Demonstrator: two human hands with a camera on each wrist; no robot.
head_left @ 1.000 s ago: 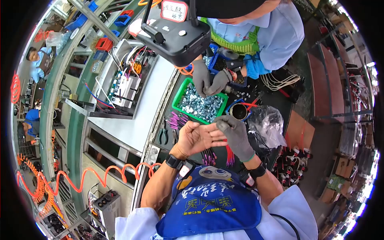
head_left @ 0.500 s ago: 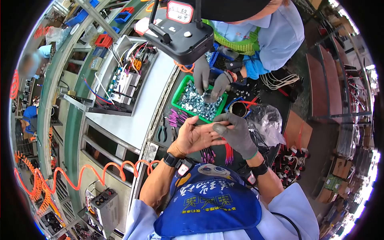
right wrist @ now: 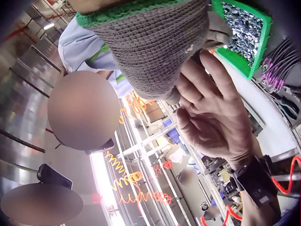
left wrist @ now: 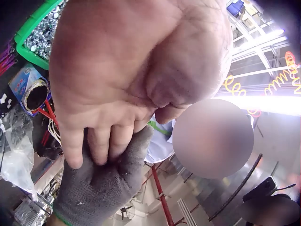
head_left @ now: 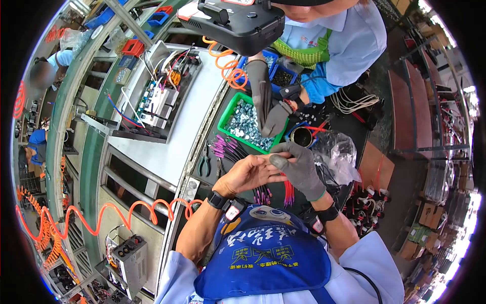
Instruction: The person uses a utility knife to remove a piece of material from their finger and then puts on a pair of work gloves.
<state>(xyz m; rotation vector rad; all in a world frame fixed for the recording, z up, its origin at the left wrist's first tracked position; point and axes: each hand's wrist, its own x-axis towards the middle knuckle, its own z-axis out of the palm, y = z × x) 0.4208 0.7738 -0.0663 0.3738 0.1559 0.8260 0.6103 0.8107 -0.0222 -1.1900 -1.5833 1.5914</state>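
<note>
My left hand (head_left: 247, 177) is bare, its palm turned up and fingers fairly straight. My right hand (head_left: 299, 172), in a grey knitted glove, curls its thumb and fingers about the left fingertips. Seen from the left wrist, the left fingers (left wrist: 98, 143) overlap the grey glove (left wrist: 96, 193), which hides some of their tips. From the right wrist, the left palm (right wrist: 214, 127) faces the camera beside the gloved hand (right wrist: 150, 52). Just beyond both hands sits a green bin (head_left: 221, 133) of small shiny metal parts.
Across the bench, another person's grey-gloved hands (head_left: 271, 114) are over the green bin. Purple-tipped cables (head_left: 226, 148), pliers (head_left: 204, 166), an open round can (head_left: 302, 137) and a clear plastic bag (head_left: 336, 159) lie around. At left stands an open metal chassis (head_left: 157, 109); an orange coiled hose (head_left: 109, 218) hangs nearby.
My hands stay together nearly in place, the left fingers slightly more bent. The other person's gloved hands have shifted over the green bin, and their head-mounted black device has moved up and away.
</note>
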